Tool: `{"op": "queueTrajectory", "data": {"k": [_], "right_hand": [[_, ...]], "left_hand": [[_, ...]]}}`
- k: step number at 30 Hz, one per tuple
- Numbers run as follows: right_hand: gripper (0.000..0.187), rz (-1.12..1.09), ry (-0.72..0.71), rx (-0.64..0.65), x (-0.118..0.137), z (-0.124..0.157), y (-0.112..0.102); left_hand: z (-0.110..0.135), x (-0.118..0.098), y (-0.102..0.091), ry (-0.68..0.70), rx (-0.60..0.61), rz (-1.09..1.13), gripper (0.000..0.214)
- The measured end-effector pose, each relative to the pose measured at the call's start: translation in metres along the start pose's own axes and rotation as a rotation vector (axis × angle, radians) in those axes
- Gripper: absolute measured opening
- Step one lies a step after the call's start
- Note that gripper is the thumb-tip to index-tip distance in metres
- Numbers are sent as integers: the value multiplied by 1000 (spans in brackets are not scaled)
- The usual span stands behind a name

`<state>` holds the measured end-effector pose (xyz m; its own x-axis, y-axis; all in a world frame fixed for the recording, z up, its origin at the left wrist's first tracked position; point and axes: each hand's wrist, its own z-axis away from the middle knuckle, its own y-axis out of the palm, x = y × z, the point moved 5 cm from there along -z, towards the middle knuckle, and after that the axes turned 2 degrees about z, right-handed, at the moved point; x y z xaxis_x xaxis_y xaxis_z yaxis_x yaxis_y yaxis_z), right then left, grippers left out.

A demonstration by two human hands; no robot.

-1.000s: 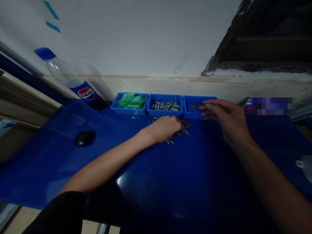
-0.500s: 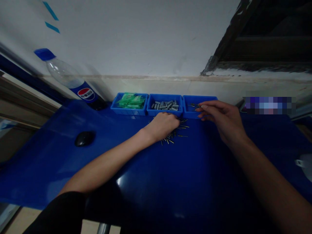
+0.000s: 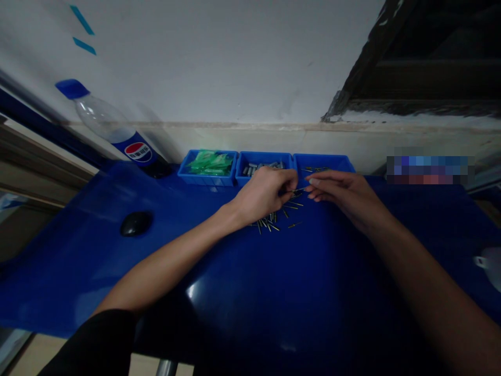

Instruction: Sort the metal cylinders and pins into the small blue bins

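Note:
My left hand (image 3: 266, 190) is closed in a pinch over the pile, holding one end of a thin metal pin (image 3: 299, 189). From the right, my right hand (image 3: 338, 193) meets the pin's other end, thumb and fingertips close together around it. Beneath and beside my left hand lie several loose brass-coloured pins (image 3: 268, 224), partly hidden by that hand. A few similar pins (image 3: 315, 169) rest inside the right blue bin (image 3: 344, 163), just behind my right fingers. Grey metal cylinders (image 3: 250, 168) fill the middle blue bin (image 3: 266, 155), whose front is partly covered by my left hand.
Green plastic packets (image 3: 211, 162) lie in the left blue bin (image 3: 207, 180). A cola bottle (image 3: 135, 149) leans at the back left, with a black computer mouse (image 3: 135, 223) in front. The wall (image 3: 235, 68) rises behind the blue tabletop (image 3: 250, 292). A whitish object (image 3: 491, 266) sits at the right edge.
My right hand has moved left and down from the right bin to my left hand. My left hand has risen off the pile and turned right, with a pin now showing at its fingertips.

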<state>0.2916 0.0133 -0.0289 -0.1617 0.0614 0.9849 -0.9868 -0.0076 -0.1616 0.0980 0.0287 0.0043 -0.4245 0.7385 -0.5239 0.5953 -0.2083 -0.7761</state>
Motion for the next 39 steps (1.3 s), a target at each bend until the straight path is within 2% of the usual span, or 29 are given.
{"op": "queueTrajectory", "data": {"k": [3,6,8,10,12,15,20,23,25,28,31,35,39], "right_hand": [[20,-68,15,59,-4,2,5],[21,-83,24,65,-8,2,7],[20,-50,-1,23,-7,1,5],[18,-4,-52,-73,-3,-1,-2],[18,26,-94,-188,3,-1,-11],[17,44,-119,-299,10,0,-24],[13,42,-116,-292,12,0,-28],[14,55,-114,-272,10,-1,-25],[13,73,-99,-252,9,-2,-24],[13,91,-92,-231,8,-2,-22],[15,82,-92,-234,9,-1,-21],[14,51,-91,-208,10,-1,-18],[8,45,-103,-214,8,-2,-19]], "left_hand": [[0,-2,-1,5,-16,17,9],[0,-1,-2,-7,-20,6,7],[0,1,-1,-31,-8,-51,3],[0,4,2,-57,30,-133,4],[1,6,8,-43,108,-193,9],[4,-1,23,89,247,-196,23],[16,-20,52,306,497,-248,64],[22,-30,65,360,576,-288,66],[24,-34,69,384,575,-311,56],[22,-36,67,395,510,-374,34],[18,-30,64,347,485,-455,21],[15,-25,60,293,487,-515,20],[16,-34,62,367,362,-509,28]]}}
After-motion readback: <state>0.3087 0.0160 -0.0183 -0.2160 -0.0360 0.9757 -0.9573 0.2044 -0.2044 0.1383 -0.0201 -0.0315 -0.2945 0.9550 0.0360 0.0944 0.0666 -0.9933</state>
